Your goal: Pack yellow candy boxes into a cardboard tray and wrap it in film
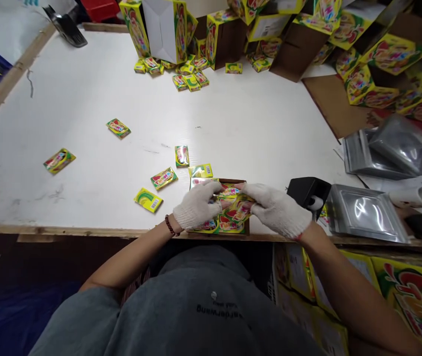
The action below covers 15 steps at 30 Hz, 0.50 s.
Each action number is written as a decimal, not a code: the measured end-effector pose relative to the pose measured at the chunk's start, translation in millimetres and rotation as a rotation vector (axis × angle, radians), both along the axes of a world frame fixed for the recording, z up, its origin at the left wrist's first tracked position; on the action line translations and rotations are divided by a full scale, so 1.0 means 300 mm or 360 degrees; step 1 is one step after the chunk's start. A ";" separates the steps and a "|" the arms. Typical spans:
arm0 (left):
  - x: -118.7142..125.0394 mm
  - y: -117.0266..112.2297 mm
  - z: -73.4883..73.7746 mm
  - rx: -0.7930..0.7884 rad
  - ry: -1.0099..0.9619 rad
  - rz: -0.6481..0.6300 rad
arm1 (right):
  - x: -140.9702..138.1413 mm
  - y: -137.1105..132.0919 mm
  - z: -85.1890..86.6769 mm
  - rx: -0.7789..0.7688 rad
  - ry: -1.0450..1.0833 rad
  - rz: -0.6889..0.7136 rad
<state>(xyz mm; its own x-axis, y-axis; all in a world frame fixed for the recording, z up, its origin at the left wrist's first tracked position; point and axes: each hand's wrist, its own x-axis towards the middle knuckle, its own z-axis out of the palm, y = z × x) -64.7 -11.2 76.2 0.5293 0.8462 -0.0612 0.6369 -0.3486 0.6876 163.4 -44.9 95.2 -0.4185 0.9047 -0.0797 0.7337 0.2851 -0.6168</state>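
Observation:
Both my hands wear white knit gloves and meet over a small open brown box (247,226) at the table's near edge, filled with yellow-green candy sachets (235,215). My left hand (197,205) curls its fingers on the sachets at the box's left side. My right hand (277,209) pinches the sachets from the right. Several loose sachets lie just left of the box, such as a sachet (164,178) and a barcode-side-up sachet (148,200).
More sachets lie scattered on the white table (84,99), with a pile (190,74) by stacked yellow cartons (166,29) at the back. A black tape dispenser (309,194) and shiny clear-wrapped packs (366,212) sit to the right. Printed cartons (411,291) stand below the table.

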 end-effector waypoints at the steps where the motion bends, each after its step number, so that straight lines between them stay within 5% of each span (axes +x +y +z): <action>1: -0.041 0.012 -0.013 0.0113 0.0012 0.0104 | 0.010 -0.026 -0.031 -0.0017 0.0003 -0.0159; 5: -0.288 0.053 -0.077 0.0332 0.0469 0.0352 | 0.009 -0.144 -0.171 -0.0284 0.0116 -0.0587; 9: -0.518 0.042 -0.141 0.0139 0.1159 0.0209 | -0.022 -0.219 -0.233 -0.0303 0.0055 -0.0683; 13: -0.599 0.007 -0.206 0.0032 0.1268 -0.0041 | -0.021 -0.223 -0.216 -0.0228 -0.0235 -0.0429; 15: -0.599 -0.003 -0.229 0.0065 0.1250 -0.0002 | -0.019 -0.216 -0.212 -0.0117 -0.0427 -0.0198</action>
